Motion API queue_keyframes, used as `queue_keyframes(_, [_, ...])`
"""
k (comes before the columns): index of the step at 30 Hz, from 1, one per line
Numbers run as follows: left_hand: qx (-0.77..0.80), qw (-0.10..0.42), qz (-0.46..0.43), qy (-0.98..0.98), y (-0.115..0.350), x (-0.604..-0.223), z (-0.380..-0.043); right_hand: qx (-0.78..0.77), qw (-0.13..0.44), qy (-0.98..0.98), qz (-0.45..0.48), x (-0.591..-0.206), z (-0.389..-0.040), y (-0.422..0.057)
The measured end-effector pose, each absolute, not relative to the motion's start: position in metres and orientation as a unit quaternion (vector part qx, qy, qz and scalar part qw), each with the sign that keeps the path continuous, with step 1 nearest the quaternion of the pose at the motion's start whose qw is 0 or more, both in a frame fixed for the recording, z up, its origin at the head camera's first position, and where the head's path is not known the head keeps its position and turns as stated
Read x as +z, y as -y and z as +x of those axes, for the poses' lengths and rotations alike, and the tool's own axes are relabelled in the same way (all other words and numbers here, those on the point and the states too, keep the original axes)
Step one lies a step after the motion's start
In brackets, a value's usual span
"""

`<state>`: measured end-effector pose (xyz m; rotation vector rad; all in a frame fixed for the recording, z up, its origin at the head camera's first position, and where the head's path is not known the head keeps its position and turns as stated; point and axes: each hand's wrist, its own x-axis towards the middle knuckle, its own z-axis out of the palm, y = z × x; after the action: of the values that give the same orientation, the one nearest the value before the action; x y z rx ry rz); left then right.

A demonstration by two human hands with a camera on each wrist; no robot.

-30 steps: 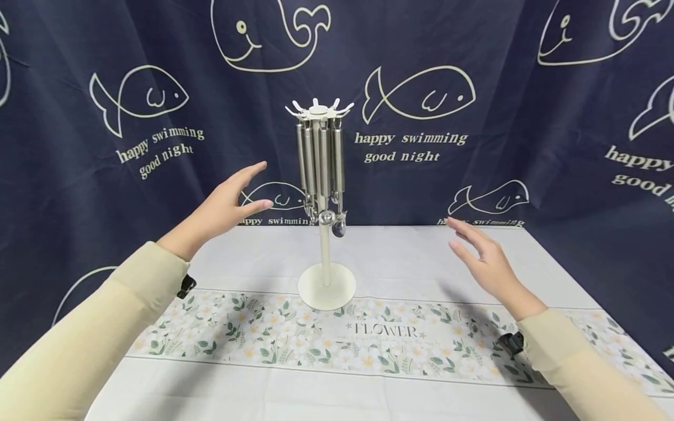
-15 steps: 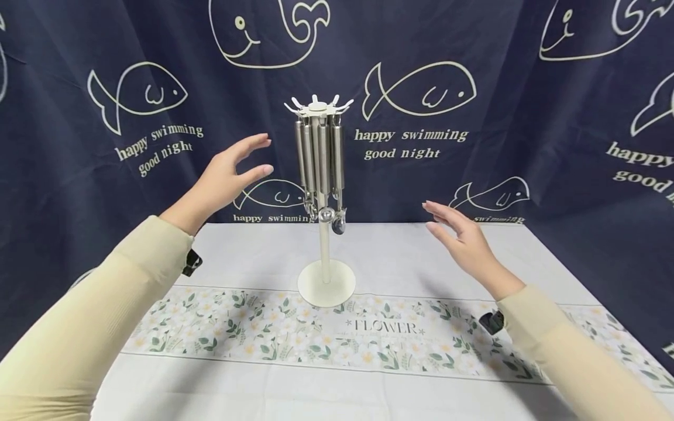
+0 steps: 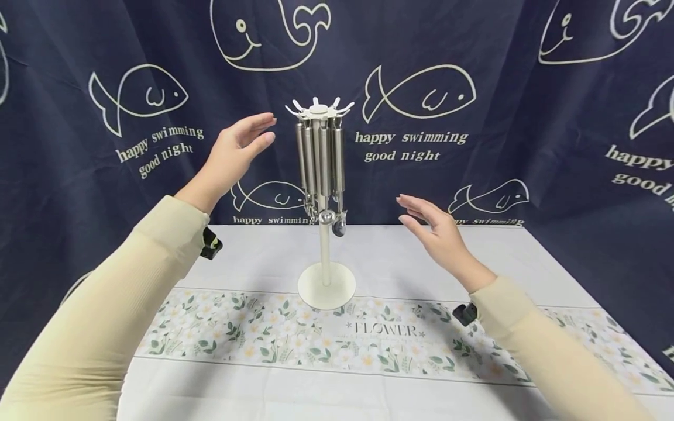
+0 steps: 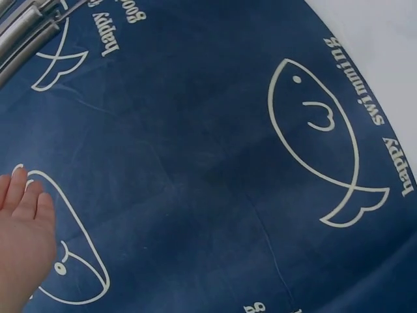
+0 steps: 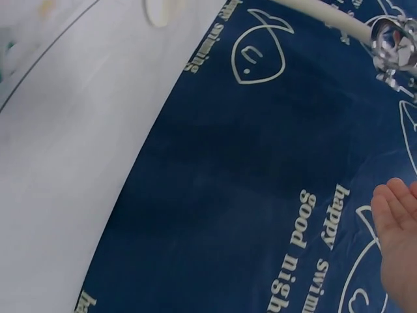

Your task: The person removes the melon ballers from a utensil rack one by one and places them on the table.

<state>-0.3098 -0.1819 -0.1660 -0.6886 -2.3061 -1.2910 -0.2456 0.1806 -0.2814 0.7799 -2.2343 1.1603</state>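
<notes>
A white stand [image 3: 326, 251] with a round base and a ring of hooks at its top stands upright on the table. Several steel-handled utensils [image 3: 323, 158] hang from it, small spoon-like heads downward; their exact kind is hard to make out. My left hand [image 3: 234, 149] is raised just left of the hooks, fingers extended, touching nothing. Lower and to the right of the stand, my right hand [image 3: 434, 234] hovers above the table with its fingers straight and nothing held. In the left wrist view, steel handles [image 4: 26, 32] show at the upper left corner.
A white tablecloth [image 3: 253, 386] covers the table, crossed by a flower-printed band [image 3: 295, 345]. Behind and at the sides hangs a dark blue curtain [image 3: 295, 88] with fish drawings. A black wrist strap [image 3: 210, 244] sits at the left cuff, another strap [image 3: 466, 314] at the right.
My left hand has risen to about the height of the hooks. The right hand has moved left and slightly up, closer to the stand. The stand and utensils have stayed put.
</notes>
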Motion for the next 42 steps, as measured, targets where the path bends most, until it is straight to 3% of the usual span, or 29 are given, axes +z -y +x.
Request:
queue_keyframes(21, [-0.561, 0.172, -0.252, 0.77, 0.152, -0.141, -0.309, 0.55, 0.24, 0.739, 0.308, -0.287, -0.277, -0.136])
queue_keyframes(42, [-0.642, 0.15, -0.268, 0.702, 0.139, -0.14, -0.321, 0.596, 0.236, 0.701, 0.313, -0.276, -0.282, -0.093])
